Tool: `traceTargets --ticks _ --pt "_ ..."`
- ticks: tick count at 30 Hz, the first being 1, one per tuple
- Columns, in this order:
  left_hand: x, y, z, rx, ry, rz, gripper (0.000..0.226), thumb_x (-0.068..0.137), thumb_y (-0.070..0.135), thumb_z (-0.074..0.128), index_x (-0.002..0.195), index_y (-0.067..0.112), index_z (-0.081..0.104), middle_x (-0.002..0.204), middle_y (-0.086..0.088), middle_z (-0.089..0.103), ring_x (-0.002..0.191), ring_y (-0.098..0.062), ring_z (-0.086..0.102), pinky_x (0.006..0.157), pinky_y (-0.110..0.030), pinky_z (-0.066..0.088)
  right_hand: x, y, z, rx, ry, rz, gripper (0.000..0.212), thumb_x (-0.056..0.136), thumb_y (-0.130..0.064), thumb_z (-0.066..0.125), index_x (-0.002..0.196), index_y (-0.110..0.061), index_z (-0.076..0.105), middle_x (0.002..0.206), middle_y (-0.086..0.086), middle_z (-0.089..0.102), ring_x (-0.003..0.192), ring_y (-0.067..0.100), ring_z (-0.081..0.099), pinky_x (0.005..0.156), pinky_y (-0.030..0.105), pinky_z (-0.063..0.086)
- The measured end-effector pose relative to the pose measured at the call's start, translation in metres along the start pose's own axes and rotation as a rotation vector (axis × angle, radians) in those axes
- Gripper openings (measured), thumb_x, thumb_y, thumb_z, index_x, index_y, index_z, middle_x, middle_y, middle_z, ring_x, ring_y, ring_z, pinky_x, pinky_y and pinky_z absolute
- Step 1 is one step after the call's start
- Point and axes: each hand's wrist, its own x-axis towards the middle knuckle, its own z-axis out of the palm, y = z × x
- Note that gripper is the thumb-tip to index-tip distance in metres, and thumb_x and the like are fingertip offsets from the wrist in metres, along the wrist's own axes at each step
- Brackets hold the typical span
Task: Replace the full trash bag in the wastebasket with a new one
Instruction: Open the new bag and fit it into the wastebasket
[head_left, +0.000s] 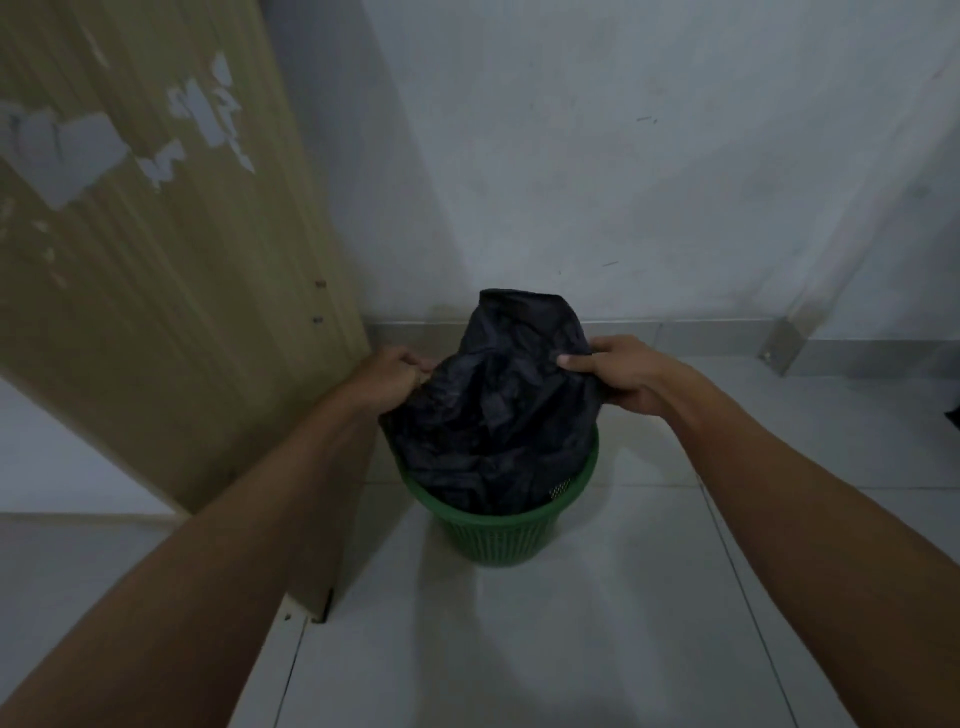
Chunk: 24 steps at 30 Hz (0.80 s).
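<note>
A green slatted wastebasket (498, 530) stands on the tiled floor near the wall corner. A black trash bag (498, 410) sits in it, bunched and rising well above the rim. My left hand (392, 376) pinches the bag's left edge. On the opposite side, my right hand (621, 371) grips the bag's upper right edge, thumb on top. Both forearms reach in from the bottom corners. What is inside the bag is hidden.
A tall wooden panel (171, 270) with peeled patches stands close on the left, its lower corner beside the basket. Grey walls (623, 182) meet behind the basket. Pale floor tiles (545, 649) spread in front and to the right.
</note>
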Motion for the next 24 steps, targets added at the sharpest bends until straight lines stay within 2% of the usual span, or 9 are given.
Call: traceTargets --ticks 4,7,9,12,15,18,20,22,24 --pt "-0.002 -0.032 -0.003 -0.003 0.334 -0.149 0.03 0.106 0.025 0.042 0.121 0.005 0.059 0.13 -0.021 0.064 0.113 -0.039 0.061 0.086 -0.037 0.045 -0.002 0.006 -0.008 0.039 0.066 0.079 0.035 0.094 -0.024 0.073 0.12 -0.001 0.069 0.108 0.016 0.076 0.094 0.033 0.075 0.081 0.043 0.063" --pt "-0.009 -0.031 -0.006 0.021 0.238 -0.114 0.065 0.096 0.071 0.039 0.125 0.017 0.06 0.125 -0.012 0.065 0.11 -0.035 0.063 0.097 -0.045 0.051 -0.006 0.005 -0.005 -0.302 0.193 0.05 0.036 0.091 -0.032 0.072 0.115 -0.005 0.065 0.097 0.011 0.07 0.082 0.028 0.069 0.074 0.034 0.058" --pt "-0.016 -0.015 -0.008 -0.008 0.164 0.063 0.086 0.074 0.095 0.043 0.125 0.029 0.061 0.117 0.002 0.064 0.105 -0.025 0.064 0.095 -0.044 0.053 -0.004 0.005 0.002 -0.482 0.21 -0.06 0.054 0.088 -0.034 0.072 0.131 -0.007 0.054 0.11 0.01 0.062 0.096 0.028 0.065 0.079 0.031 0.052" --pt "-0.013 0.006 -0.001 0.058 0.082 0.31 0.058 0.079 0.071 0.073 0.124 0.036 0.061 0.106 0.008 0.067 0.095 -0.015 0.067 0.084 -0.036 0.055 0.001 0.005 0.014 -0.439 0.179 -0.341 0.069 0.088 -0.035 0.075 0.148 -0.023 0.043 0.123 0.0 0.056 0.112 0.02 0.058 0.096 0.026 0.044" --pt "-0.006 -0.002 0.02 0.434 0.053 0.43 0.021 0.096 0.049 0.064 0.095 0.029 0.071 0.092 -0.001 0.073 0.09 -0.025 0.071 0.075 -0.034 0.054 0.006 0.016 0.022 -0.607 0.09 -0.631 0.032 0.091 -0.022 0.076 0.122 -0.019 0.067 0.116 0.002 0.066 0.108 0.023 0.064 0.091 0.024 0.046" --pt "-0.007 -0.012 0.036 0.717 -0.022 0.482 0.04 0.099 0.057 0.052 0.077 0.024 0.054 0.088 -0.008 0.069 0.091 -0.032 0.07 0.072 -0.037 0.053 0.007 0.027 0.026 -1.092 -0.048 -0.65 0.024 0.091 -0.024 0.071 0.115 -0.022 0.074 0.121 0.006 0.068 0.11 0.03 0.064 0.092 0.043 0.055" --pt "-0.006 -0.009 0.033 0.584 -0.015 0.476 0.058 0.084 0.082 0.053 0.079 0.024 0.06 0.079 0.003 0.067 0.079 -0.022 0.069 0.068 -0.033 0.051 0.008 0.025 0.03 -1.253 -0.035 -0.592 0.03 0.092 -0.035 0.067 0.121 -0.03 0.072 0.127 0.002 0.067 0.112 0.028 0.063 0.09 0.043 0.054" --pt "-0.004 -0.006 0.028 0.471 0.055 0.477 0.059 0.07 0.085 0.067 0.082 0.027 0.066 0.075 0.007 0.069 0.072 -0.016 0.068 0.063 -0.031 0.049 0.01 0.02 0.034 -1.078 0.056 -0.573 0.03 0.093 -0.044 0.065 0.119 -0.032 0.072 0.12 0.001 0.072 0.105 0.024 0.067 0.088 0.038 0.055" --pt "0.0 -0.01 0.026 0.429 0.187 0.481 0.04 0.082 0.063 0.074 0.078 0.024 0.069 0.075 0.002 0.071 0.079 -0.024 0.071 0.061 -0.03 0.044 0.015 0.019 0.032 -0.781 0.148 -0.552 0.026 0.097 -0.036 0.064 0.118 -0.026 0.075 0.114 0.002 0.075 0.1 0.02 0.067 0.089 0.033 0.054"
